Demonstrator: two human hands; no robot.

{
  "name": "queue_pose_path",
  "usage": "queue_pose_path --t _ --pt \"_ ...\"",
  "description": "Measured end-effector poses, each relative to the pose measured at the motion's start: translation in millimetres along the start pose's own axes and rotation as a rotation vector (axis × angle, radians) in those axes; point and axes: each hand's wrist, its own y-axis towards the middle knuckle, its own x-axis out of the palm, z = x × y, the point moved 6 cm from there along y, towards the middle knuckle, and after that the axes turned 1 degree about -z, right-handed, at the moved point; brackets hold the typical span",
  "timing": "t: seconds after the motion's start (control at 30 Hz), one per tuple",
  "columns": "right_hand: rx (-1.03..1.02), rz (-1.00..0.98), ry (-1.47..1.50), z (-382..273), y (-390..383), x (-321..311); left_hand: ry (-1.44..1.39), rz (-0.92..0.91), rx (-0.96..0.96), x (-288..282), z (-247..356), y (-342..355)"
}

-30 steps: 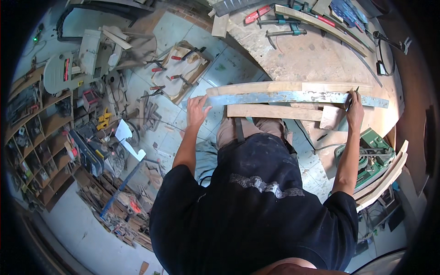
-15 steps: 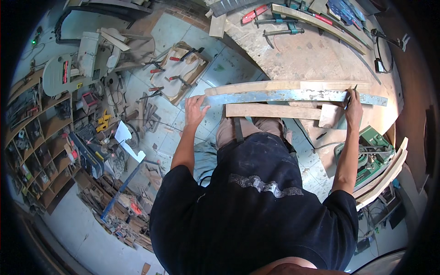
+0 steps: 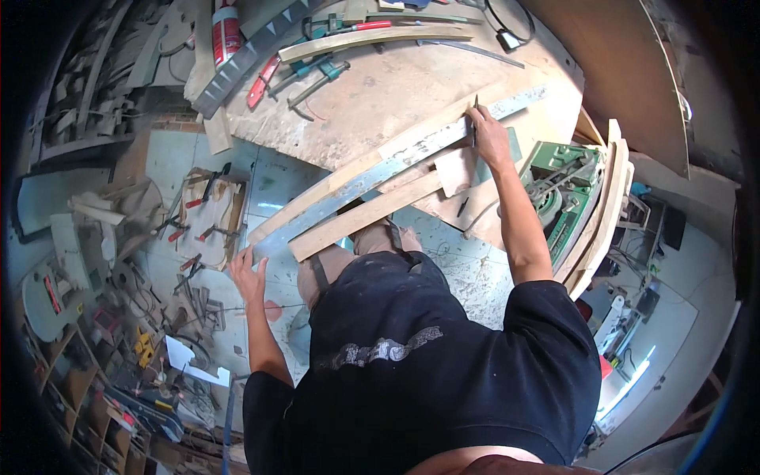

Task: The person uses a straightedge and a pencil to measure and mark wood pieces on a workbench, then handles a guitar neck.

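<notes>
A long, worn metal straightedge [image 3: 356, 187] slants from near left to far right, lying along a pale wooden strip [image 3: 317, 195]. At its near-left end is my left hand [image 3: 250, 277], fingers curled at the end and thumb out to the side. My right hand [image 3: 489, 136] rests over the straightedge toward its far end and pinches a thin dark pencil [image 3: 476, 102], upright between the fingers. On the near side, a shorter wooden board [image 3: 364, 216] reaches from above my lap to the workbench. A small flat wood piece [image 3: 455, 171] lies beside its far end.
The workbench [image 3: 380, 95] carries bar clamps [image 3: 319, 84], a curved wooden strip [image 3: 372, 39] and a red bottle [image 3: 226, 36]. To the right stand a green machine [image 3: 558, 190] and long curved wood pieces [image 3: 606, 210]. A clamped wooden panel [image 3: 214, 207] lies left on the floor.
My view has turned to the right, so the bench, straightedge and wood now appear slanted. Both hands remain at the straightedge, and the pencil is still in my right hand.
</notes>
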Motion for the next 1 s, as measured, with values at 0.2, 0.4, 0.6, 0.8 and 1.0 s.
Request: queue_pose_path --t 0.2,0.4,0.6,0.8,1.0 --pt "0.028 -0.024 0.007 0 -7 2 0.009 -0.02 -0.011 -1 -3 2" --pt "0.051 -0.027 0.003 2 -11 3 0.024 -0.021 0.007 -2 -4 3" --pt "0.044 -0.012 0.01 -1 -11 0 0.027 -0.021 0.024 -3 -2 4" --pt "0.034 -0.001 0.021 -1 -9 1 0.039 -0.01 0.015 -1 -3 2" --pt "0.047 -0.006 0.024 0 -10 2 0.037 -0.008 0.01 1 -6 2"
